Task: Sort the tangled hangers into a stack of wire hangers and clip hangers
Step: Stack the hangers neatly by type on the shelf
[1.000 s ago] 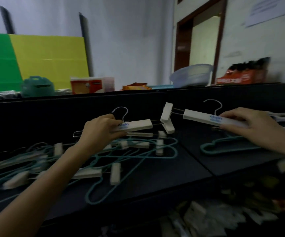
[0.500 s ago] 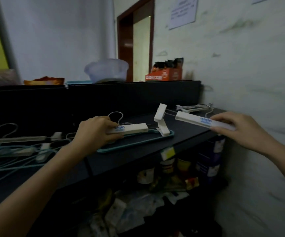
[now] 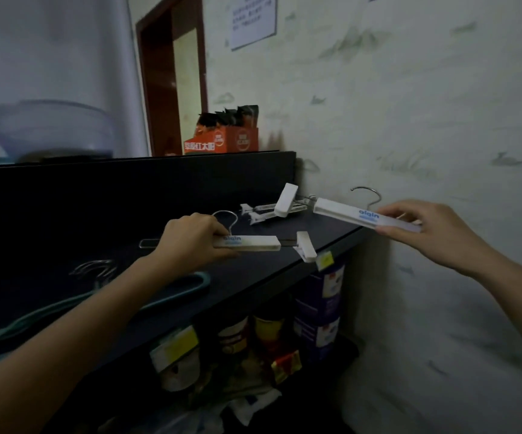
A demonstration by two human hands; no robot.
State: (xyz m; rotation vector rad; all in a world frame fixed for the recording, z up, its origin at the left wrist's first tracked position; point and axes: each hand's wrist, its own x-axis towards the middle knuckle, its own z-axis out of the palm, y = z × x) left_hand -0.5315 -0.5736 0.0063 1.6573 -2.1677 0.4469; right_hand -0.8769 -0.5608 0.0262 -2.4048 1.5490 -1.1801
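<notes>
My left hand [image 3: 195,241] grips a white clip hanger [image 3: 253,241] by its bar, held just above the dark shelf [image 3: 253,277]; its clip hangs at the right end. My right hand [image 3: 422,228] holds a second white clip hanger [image 3: 347,213] by its bar, higher and to the right, over the shelf's far right corner. Under that one, more clip hangers [image 3: 266,211] lie stacked on the shelf by the wall. A teal wire hanger [image 3: 172,289] lies on the shelf below my left forearm.
The wall [image 3: 425,120] stands close on the right. A dark back panel [image 3: 128,189] rises behind the shelf, with a clear bowl [image 3: 46,126] and an orange box [image 3: 222,140] on top. Jars and packets [image 3: 253,339] crowd the space under the shelf.
The view has swung right, away from the tangled pile. Both hands carried their clip hangers rightward toward the stack at the shelf's right end; the two hangers have come apart.
</notes>
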